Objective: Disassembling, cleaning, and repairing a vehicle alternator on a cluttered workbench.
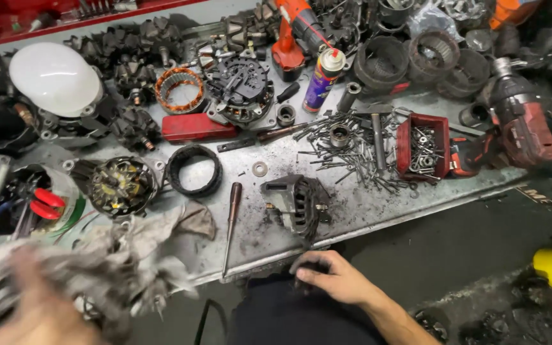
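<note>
Grey rag (97, 268): bunched in left hand (33, 313), motion-blurred, at the bench (365, 211) edge. Right hand (333, 278): fingers curled over the bench lip, holding nothing visible. Alternator housing (298, 204) sits just above right hand, screwdriver (231, 223) between the hands.

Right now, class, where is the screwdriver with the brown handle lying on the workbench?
In the head view, the screwdriver lies near the bench's front edge, left of centre, between the grey rag and the dark alternator housing, below the black ring.
</note>
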